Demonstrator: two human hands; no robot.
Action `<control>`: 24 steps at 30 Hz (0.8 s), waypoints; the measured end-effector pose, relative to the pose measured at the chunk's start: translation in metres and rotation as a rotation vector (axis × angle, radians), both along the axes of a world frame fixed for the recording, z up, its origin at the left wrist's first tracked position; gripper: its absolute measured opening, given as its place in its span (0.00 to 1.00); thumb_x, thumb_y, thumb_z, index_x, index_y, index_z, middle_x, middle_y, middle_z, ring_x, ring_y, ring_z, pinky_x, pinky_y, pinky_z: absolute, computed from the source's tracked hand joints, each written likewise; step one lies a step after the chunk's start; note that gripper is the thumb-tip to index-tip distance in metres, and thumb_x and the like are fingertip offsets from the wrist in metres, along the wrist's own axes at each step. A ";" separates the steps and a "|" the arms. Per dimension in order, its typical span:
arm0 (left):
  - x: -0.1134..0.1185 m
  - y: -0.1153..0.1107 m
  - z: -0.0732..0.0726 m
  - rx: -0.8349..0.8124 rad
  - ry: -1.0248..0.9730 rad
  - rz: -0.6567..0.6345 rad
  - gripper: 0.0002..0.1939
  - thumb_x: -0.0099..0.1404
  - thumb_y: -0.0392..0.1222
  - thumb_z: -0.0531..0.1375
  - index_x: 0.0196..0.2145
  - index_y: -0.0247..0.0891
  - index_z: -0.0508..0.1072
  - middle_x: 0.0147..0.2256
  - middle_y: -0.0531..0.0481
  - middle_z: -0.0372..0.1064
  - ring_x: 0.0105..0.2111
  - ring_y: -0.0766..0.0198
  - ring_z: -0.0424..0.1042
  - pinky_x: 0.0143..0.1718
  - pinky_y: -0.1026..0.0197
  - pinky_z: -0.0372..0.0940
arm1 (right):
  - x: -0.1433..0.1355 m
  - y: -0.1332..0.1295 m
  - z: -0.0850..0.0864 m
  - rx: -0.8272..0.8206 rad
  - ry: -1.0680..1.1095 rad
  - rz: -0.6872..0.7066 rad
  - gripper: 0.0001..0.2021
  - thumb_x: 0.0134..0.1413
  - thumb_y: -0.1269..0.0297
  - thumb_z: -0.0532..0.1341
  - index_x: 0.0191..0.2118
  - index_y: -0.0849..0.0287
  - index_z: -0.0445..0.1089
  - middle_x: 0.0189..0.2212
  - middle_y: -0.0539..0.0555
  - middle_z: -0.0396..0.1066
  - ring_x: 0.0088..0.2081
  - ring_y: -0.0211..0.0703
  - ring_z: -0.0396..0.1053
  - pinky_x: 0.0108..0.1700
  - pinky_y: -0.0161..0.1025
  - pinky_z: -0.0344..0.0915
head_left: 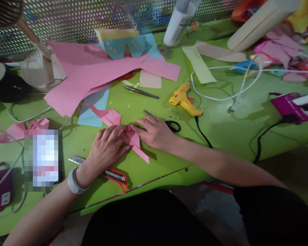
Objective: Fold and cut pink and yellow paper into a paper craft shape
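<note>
A folded pink paper piece [133, 138] lies on the green table between my hands, with one narrow strip pointing toward the front edge and a wider folded part pointing to the back left. My left hand [109, 143] grips its left side, fingers bent over the paper. From the right, my right hand [155, 133] pinches the paper near its middle. Under my left wrist lies a utility knife [115, 176] with an orange handle and its blade out. Scissors [174, 126] with black handles are partly hidden beneath my right hand.
Behind my hands are tweezers [141, 91], a yellow glue gun [186, 99] and large pink paper sheets [92, 70]. A phone [45, 159] and a purple power strip [0, 189] are at left. A white cable [220, 98] loops at right; a bottle [179, 27] stands behind.
</note>
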State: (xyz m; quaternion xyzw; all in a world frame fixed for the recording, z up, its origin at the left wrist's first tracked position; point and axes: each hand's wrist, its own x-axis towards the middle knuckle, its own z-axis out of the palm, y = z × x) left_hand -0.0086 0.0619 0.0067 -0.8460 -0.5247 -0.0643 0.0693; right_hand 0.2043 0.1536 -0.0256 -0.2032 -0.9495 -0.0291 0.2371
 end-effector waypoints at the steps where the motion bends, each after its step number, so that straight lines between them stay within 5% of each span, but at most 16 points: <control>1: 0.000 0.000 -0.001 0.008 -0.003 -0.019 0.23 0.72 0.53 0.53 0.55 0.34 0.72 0.55 0.39 0.68 0.52 0.50 0.66 0.50 0.50 0.62 | 0.000 0.000 0.000 -0.004 -0.004 -0.003 0.14 0.65 0.70 0.55 0.52 0.62 0.72 0.44 0.59 0.73 0.44 0.49 0.65 0.43 0.47 0.66; 16: 0.000 0.001 -0.004 -0.088 -0.060 -0.008 0.24 0.72 0.53 0.53 0.56 0.34 0.72 0.55 0.37 0.68 0.54 0.47 0.66 0.53 0.48 0.62 | 0.007 -0.006 0.012 -0.063 -0.016 0.079 0.14 0.61 0.73 0.55 0.46 0.63 0.75 0.39 0.60 0.73 0.41 0.47 0.64 0.41 0.47 0.64; 24: 0.001 0.001 -0.002 -0.096 -0.055 -0.002 0.26 0.72 0.54 0.52 0.57 0.32 0.70 0.55 0.36 0.67 0.53 0.48 0.66 0.53 0.49 0.61 | 0.005 -0.004 0.015 0.097 -0.012 0.087 0.12 0.62 0.73 0.54 0.41 0.65 0.76 0.35 0.58 0.73 0.39 0.45 0.64 0.40 0.43 0.64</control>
